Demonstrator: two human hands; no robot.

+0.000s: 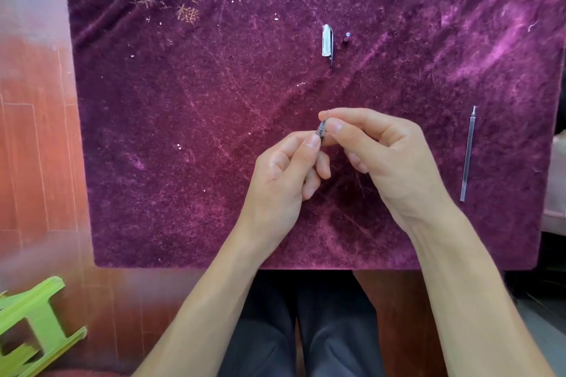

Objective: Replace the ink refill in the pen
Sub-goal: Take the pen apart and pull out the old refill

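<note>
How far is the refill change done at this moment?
Done: the pen cap is off, lying beside a small piece, and one refill lies loose at the cloth's right side. In hand: both the left hand and right hand hold the pen, tip up. Left: closing and capping it.

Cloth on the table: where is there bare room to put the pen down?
The whole left part of the cloth is bare, left of the cap and both hands. There is also a free strip between the right hand and the refill. It is crowded at the middle, where the left hand and right hand hold the pen.
</note>
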